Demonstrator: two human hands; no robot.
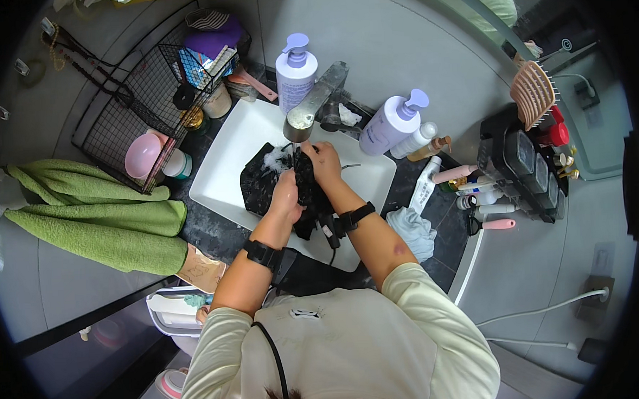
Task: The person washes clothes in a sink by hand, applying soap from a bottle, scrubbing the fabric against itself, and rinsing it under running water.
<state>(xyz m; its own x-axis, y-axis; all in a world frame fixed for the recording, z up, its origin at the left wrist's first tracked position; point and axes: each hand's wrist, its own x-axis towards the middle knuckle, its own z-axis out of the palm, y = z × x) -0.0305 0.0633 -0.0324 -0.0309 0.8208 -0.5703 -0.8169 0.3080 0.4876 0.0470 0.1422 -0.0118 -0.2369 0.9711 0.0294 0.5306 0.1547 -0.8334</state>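
Note:
Under the metal faucet [317, 105], a black, wet cloth item [256, 181] lies bunched in the white rectangular sink [211, 178]. Water falls from the spout onto it, and white foam [277, 159] sits on its upper left part. My left hand [286, 196] grips the cloth near the middle, its fingers partly hidden. Just right of the stream, my right hand [324, 161] holds the cloth's upper right part close below the spout. One end of the cloth hangs toward me between my forearms. Each wrist wears a black strap with a small device.
Pump bottles [294, 76] stand behind the sink, others [391, 124] to its right. A wire basket [136, 100] and green towels [104, 223] are on the left. At right lie a pale blue cloth [411, 230], a white tube [425, 184] and a black organizer [519, 161].

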